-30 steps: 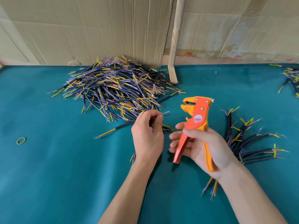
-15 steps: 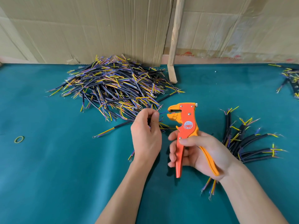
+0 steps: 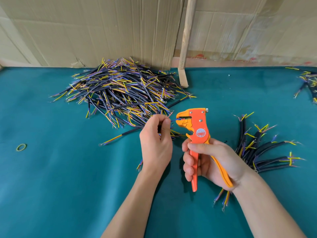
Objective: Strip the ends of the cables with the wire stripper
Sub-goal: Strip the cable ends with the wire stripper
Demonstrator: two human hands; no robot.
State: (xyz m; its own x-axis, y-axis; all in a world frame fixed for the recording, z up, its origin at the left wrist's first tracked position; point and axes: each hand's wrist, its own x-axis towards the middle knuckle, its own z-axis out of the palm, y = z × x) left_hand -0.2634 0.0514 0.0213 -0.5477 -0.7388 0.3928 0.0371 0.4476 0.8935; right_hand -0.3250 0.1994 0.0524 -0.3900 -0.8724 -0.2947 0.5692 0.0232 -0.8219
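My right hand (image 3: 209, 160) grips the handles of an orange wire stripper (image 3: 197, 127), held upright with its jaws pointing left. My left hand (image 3: 156, 143) pinches a black cable whose lower end (image 3: 139, 166) sticks out below the hand. A thin blue wire (image 3: 175, 119) from that cable reaches into the stripper's jaw slot. A big heap of black cables (image 3: 123, 93) with yellow, blue and purple wire ends lies behind my left hand. A smaller fan of cables (image 3: 260, 152) lies to the right of my right hand.
The table is covered in teal cloth (image 3: 60, 177). Cardboard sheets (image 3: 103, 31) and a wooden stick (image 3: 186, 40) stand along the back edge. A small yellow-green rubber band (image 3: 21, 147) lies at the left. More cables (image 3: 308, 83) sit at the far right edge.
My right hand has swung the stripper left and upright toward my left hand. The blue wire end now sits in the jaws.
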